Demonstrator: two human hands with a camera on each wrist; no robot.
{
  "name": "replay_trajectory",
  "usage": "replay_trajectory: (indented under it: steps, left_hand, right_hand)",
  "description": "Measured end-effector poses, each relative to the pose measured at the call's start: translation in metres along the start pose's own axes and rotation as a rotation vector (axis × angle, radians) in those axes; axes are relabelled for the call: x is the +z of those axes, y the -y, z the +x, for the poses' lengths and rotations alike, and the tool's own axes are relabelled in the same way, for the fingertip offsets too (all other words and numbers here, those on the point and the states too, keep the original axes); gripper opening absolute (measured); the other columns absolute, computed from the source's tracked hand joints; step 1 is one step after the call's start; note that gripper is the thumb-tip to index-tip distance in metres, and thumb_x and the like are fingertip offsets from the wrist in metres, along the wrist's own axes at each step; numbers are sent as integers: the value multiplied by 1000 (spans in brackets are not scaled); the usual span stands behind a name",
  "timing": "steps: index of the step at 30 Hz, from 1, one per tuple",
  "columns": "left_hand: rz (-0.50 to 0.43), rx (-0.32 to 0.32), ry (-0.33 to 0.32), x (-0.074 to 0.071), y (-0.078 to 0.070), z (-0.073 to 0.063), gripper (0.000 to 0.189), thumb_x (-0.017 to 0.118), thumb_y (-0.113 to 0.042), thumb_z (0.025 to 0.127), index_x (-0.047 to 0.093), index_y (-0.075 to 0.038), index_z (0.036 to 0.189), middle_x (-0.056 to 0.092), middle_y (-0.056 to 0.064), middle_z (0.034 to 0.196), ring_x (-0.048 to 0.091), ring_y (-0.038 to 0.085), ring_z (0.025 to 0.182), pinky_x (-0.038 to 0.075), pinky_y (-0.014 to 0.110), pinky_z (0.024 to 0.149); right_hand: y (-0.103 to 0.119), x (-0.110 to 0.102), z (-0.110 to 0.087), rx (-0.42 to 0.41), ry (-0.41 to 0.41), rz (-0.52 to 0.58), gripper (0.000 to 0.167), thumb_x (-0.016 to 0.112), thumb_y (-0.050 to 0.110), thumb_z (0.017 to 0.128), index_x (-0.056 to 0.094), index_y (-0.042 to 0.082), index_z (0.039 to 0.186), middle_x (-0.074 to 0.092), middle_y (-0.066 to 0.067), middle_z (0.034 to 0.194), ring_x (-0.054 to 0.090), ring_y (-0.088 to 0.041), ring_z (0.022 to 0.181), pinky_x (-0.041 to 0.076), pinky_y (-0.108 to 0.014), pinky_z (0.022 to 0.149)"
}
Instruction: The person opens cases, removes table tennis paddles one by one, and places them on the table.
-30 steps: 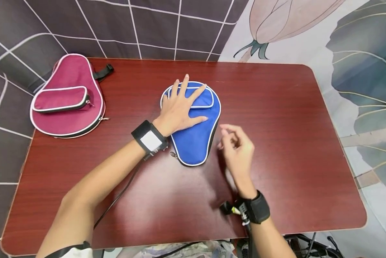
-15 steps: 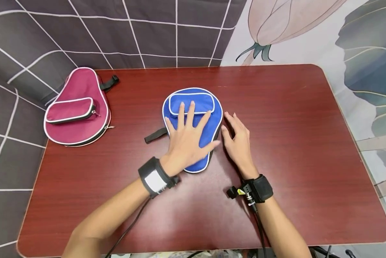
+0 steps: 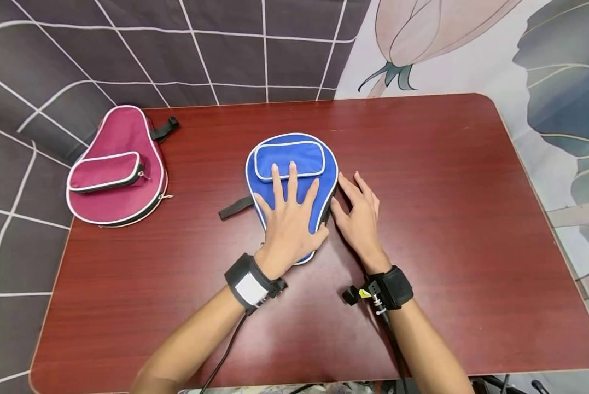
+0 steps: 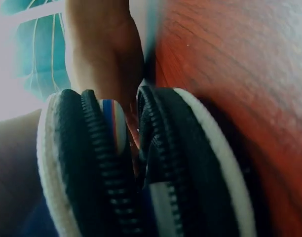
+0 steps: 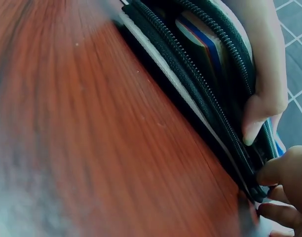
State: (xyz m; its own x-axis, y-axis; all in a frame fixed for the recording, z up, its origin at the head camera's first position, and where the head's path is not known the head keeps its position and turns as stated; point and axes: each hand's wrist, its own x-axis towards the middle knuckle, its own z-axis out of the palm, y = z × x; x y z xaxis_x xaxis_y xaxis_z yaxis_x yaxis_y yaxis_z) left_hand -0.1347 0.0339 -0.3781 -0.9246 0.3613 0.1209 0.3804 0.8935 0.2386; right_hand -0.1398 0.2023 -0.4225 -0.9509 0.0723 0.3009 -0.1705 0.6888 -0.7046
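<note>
The left hand (image 3: 289,230) lies spread on a paddle-shaped blue fabric case (image 3: 303,186), toward the table's far edge (image 3: 397,104); the right hand (image 3: 360,216) touches the case's parted, toothed zip (image 5: 191,66), pinching or not, unclear.

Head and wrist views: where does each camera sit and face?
Head: head-worn, facing forward and down at the blue case; left hand, right hand, forearms show.
Left wrist: worn there, facing the case's open zipper; hand parts show.
Right wrist: worn there, facing zipper and table; both hands show.
Wrist views share zipper and table.
</note>
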Motion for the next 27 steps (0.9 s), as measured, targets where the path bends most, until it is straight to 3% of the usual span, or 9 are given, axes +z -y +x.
replay_trajectory:
  steps: [7, 16, 21, 27]
  left_hand:
    - [-85, -4, -61, 1, 9, -4, 80, 66, -51, 77, 38, -30, 149, 2, 14, 161, -10, 43, 144, 16, 83, 90]
    - [-331, 30, -170, -8, 21, -9, 75, 66, -49, 78, 41, -31, 147, 6, 6, 162, -5, 34, 147, 21, 80, 92]
    - [-448, 57, -251, -13, 33, -15, 75, 69, -47, 78, 42, -32, 146, 10, 6, 162, 0, 35, 147, 23, 71, 101]
    - [-558, 71, -281, -14, 43, -24, 74, 69, -45, 80, 43, -30, 147, 10, 6, 162, 2, 36, 147, 22, 66, 105]
  right_hand:
    - [0, 6, 1, -31, 6, 11, 47, 67, 14, 88, 60, 15, 134, 55, -2, 139, 32, -28, 140, 19, -52, 107]
    - [-2, 2, 1, -33, 15, -9, 47, 68, 15, 89, 59, 14, 135, 54, -4, 140, 29, -27, 141, 19, -51, 107]
    - [-1, 2, 3, -38, 11, -17, 47, 68, 15, 89, 59, 16, 135, 54, -4, 139, 29, -27, 141, 19, -51, 106]
    - [0, 3, 2, -37, 9, -22, 48, 69, 13, 88, 59, 16, 135, 54, -4, 139, 30, -28, 141, 19, -52, 106]
